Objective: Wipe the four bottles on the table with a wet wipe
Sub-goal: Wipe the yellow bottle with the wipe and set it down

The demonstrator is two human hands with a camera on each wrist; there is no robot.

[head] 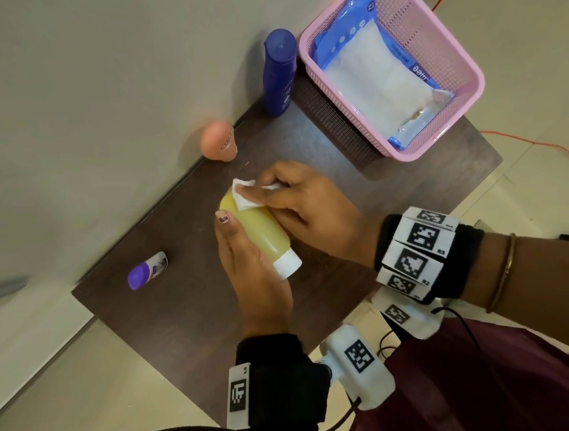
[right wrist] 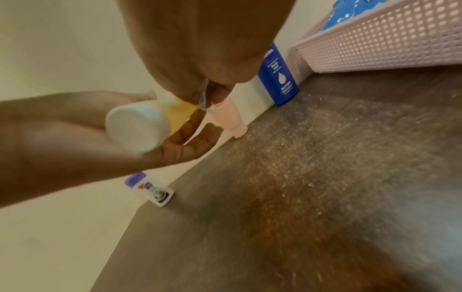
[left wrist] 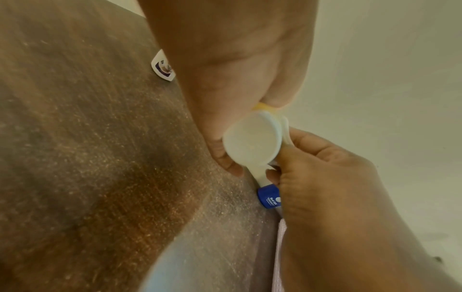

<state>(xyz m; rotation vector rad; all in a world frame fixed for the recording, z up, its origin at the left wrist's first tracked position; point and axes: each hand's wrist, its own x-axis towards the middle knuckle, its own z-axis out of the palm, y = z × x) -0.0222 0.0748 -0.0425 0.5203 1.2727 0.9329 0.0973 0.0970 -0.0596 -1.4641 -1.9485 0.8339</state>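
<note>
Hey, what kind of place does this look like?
Probably a room in a home, at a small dark wooden table against a plain wall. Toiletry bottles, like the blue lotion bottle, stand on it beside a pink basket holding a pack of wipes.

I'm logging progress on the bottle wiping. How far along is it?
Done: cannot tell. In hand: the left hand holds the yellow bottle while the right hand presses the wet wipe against it. Standing untouched: blue bottle, peach bottle, purple-capped bottle.

Yellow bottle (head: pixel 260 231) with white cap, blue bottle (head: pixel 279 73), pink mesh basket (head: pixel 432 30)
</note>
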